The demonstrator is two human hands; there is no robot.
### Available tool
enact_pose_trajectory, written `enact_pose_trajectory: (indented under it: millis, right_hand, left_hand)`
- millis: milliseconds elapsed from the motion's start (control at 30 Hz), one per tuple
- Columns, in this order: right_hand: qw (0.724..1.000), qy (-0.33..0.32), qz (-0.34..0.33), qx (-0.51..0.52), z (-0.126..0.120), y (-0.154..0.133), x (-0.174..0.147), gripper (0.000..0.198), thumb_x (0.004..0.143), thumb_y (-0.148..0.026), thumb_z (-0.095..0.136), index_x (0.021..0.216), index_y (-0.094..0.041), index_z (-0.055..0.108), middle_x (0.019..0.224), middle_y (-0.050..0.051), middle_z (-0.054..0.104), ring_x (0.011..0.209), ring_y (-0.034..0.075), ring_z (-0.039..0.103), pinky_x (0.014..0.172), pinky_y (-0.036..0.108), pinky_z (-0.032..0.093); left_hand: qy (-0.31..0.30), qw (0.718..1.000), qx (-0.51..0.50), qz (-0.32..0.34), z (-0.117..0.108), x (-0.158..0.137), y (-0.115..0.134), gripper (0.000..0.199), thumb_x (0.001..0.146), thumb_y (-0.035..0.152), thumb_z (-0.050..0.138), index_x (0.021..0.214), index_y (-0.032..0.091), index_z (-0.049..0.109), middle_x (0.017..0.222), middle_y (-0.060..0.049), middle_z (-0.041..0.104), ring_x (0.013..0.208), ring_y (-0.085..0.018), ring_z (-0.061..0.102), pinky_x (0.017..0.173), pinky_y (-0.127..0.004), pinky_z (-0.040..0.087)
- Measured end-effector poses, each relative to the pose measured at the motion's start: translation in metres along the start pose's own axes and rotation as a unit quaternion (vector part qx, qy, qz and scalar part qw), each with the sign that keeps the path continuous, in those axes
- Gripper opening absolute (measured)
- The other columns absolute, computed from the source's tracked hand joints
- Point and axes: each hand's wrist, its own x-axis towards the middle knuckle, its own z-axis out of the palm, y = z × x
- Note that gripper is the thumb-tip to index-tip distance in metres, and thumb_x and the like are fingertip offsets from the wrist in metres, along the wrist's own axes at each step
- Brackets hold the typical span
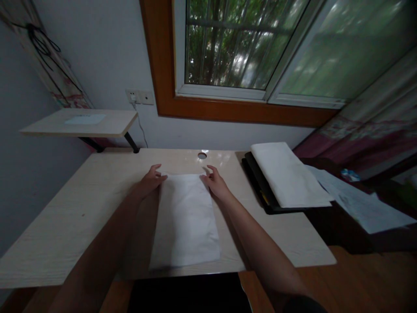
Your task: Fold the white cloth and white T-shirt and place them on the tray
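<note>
The white cloth (187, 217) seems light, soft and not fragile, so it probably wrinkles easily; its two far corners look like good places to take hold. It lies flat between the forearms, reaching from the fingertips back toward the body. The left hand (150, 181) and the right hand (217, 184) each set a thumb at a far corner, index finger raised apart; whether other fingers pinch underneath, I cannot tell. Below is the desk (107, 182). Right of the right hand, a folded white fabric (286, 174) rests on black folders (260, 187).
</note>
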Motion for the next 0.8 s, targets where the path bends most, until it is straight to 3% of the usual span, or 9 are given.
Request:
enact_pose_trajectory:
  millis: [133, 200, 267, 333, 433, 600, 800]
  right_hand:
    - [0.999, 0.019, 0.027, 0.000, -0.003, -0.002, -0.012, 0.065, 0.087, -0.039, 0.067, 0.145, -0.024, 0.042, 0.106, 0.005, 0.067, 0.080, 0.016, 0.063, 0.081, 0.033, 0.053]
    - [0.999, 0.039, 0.001, -0.009, -0.006, -0.005, -0.019, 0.065, 0.087, -0.034, 0.065, 0.146, -0.023, 0.043, 0.122, 0.010, 0.064, 0.083, 0.017, 0.065, 0.084, 0.036, 0.055]
    - [0.997, 0.059, -0.046, -0.034, -0.011, -0.011, -0.027, 0.061, 0.088, -0.030, 0.061, 0.147, -0.022, 0.045, 0.135, 0.014, 0.057, 0.095, 0.020, 0.066, 0.091, 0.040, 0.056]
    - [0.989, 0.063, -0.101, -0.087, -0.014, -0.020, -0.037, 0.054, 0.092, -0.026, 0.057, 0.145, -0.022, 0.050, 0.140, 0.015, 0.053, 0.115, 0.025, 0.061, 0.103, 0.044, 0.052]
    - [0.968, 0.022, -0.165, -0.190, -0.010, -0.033, -0.055, 0.045, 0.098, -0.023, 0.051, 0.142, -0.021, 0.057, 0.143, 0.015, 0.054, 0.134, 0.027, 0.050, 0.118, 0.048, 0.042]
    - [0.926, -0.085, -0.182, -0.320, 0.013, -0.037, -0.084, 0.048, 0.105, -0.033, 0.049, 0.151, -0.019, 0.052, 0.159, 0.014, 0.044, 0.150, 0.032, 0.035, 0.124, 0.055, 0.031]
    - [0.906, -0.105, -0.151, -0.381, 0.015, -0.029, -0.075, 0.051, 0.108, -0.038, 0.045, 0.155, -0.020, 0.046, 0.165, 0.011, 0.034, 0.153, 0.029, 0.031, 0.125, 0.056, 0.026]
  left_hand:
    - [0.034, 0.997, 0.068, 0.030, 0.003, -0.002, -0.017, 0.074, 0.079, 0.031, 0.073, 0.146, 0.020, 0.044, 0.120, -0.010, 0.059, 0.086, -0.017, 0.066, 0.081, -0.034, 0.057]
    - [0.076, 0.984, 0.125, 0.102, 0.003, -0.008, -0.017, 0.066, 0.079, 0.026, 0.070, 0.142, 0.019, 0.050, 0.129, -0.013, 0.056, 0.097, -0.021, 0.066, 0.093, -0.041, 0.056]
    - [0.104, 0.954, 0.208, 0.189, 0.005, -0.019, -0.013, 0.054, 0.083, 0.025, 0.065, 0.136, 0.017, 0.058, 0.136, -0.016, 0.054, 0.117, -0.028, 0.061, 0.109, -0.048, 0.048]
    - [0.085, 0.919, 0.279, 0.264, 0.011, -0.034, -0.009, 0.044, 0.090, 0.027, 0.059, 0.133, 0.019, 0.062, 0.141, -0.015, 0.055, 0.135, -0.031, 0.051, 0.120, -0.052, 0.038]
    - [-0.011, 0.879, 0.346, 0.329, 0.031, -0.067, -0.006, 0.039, 0.100, 0.029, 0.047, 0.136, 0.022, 0.062, 0.146, -0.012, 0.057, 0.147, -0.029, 0.041, 0.125, -0.050, 0.030]
    - [-0.027, 0.850, 0.432, 0.299, 0.062, -0.107, -0.012, 0.050, 0.103, 0.037, 0.044, 0.151, 0.022, 0.050, 0.161, -0.013, 0.043, 0.153, -0.036, 0.033, 0.123, -0.064, 0.026]
    - [-0.017, 0.851, 0.440, 0.287, 0.059, -0.086, -0.021, 0.054, 0.104, 0.036, 0.038, 0.155, 0.019, 0.045, 0.164, -0.013, 0.039, 0.155, -0.033, 0.028, 0.125, -0.056, 0.029]
